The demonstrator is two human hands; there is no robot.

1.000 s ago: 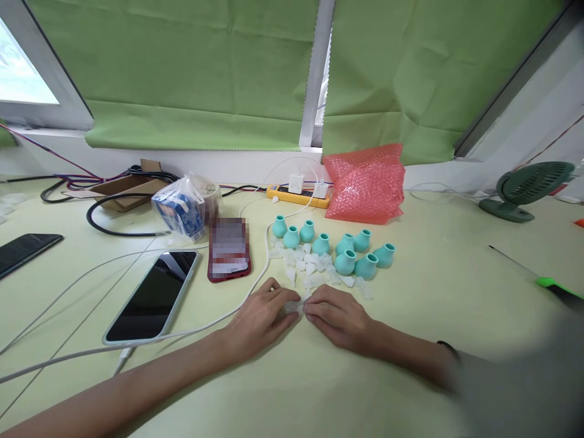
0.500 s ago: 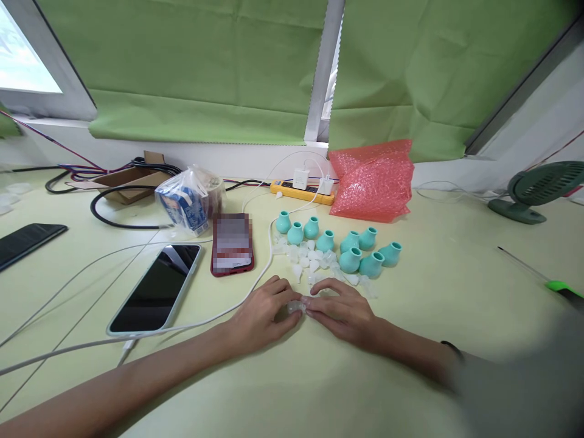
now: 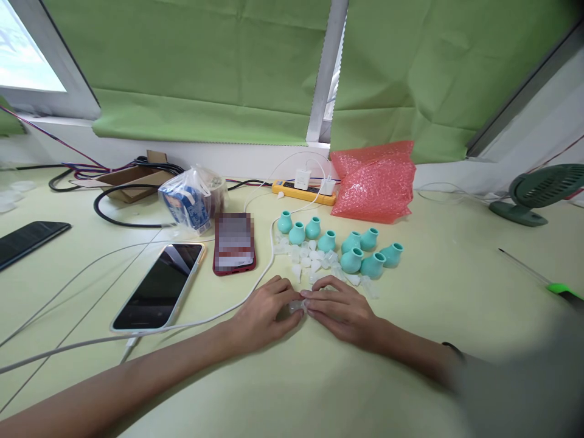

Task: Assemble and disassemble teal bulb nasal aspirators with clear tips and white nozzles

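My left hand (image 3: pixel 274 307) rests on the table with thumb and fingers closed around a small translucent plastic piece (image 3: pixel 295 306). From the other side, my right hand (image 3: pixel 342 310) meets it, its fingertips pinching the same piece. The piece's exact kind is partly hidden by the fingers. Just beyond my hands lies a loose pile of whitish translucent pieces (image 3: pixel 314 255), some cone-shaped. Several turquoise bulb-shaped pots (image 3: pixel 327 241) with open necks stand or lean behind and to the right of the pile.
Left of my hands lie a phone (image 3: pixel 157 289) on a white cable and a red-cased phone (image 3: pixel 234 243). Farther back are a yellow power strip (image 3: pixel 303 193), a pink bubble-wrap bag (image 3: pixel 374 182) and a bagged blue box (image 3: pixel 187 204). A screwdriver (image 3: pixel 524 266) and green fan (image 3: pixel 538 188) are at right.
The view has shifted very slightly. Both hands stay at the same spot around the translucent piece, with only tiny finger movement.
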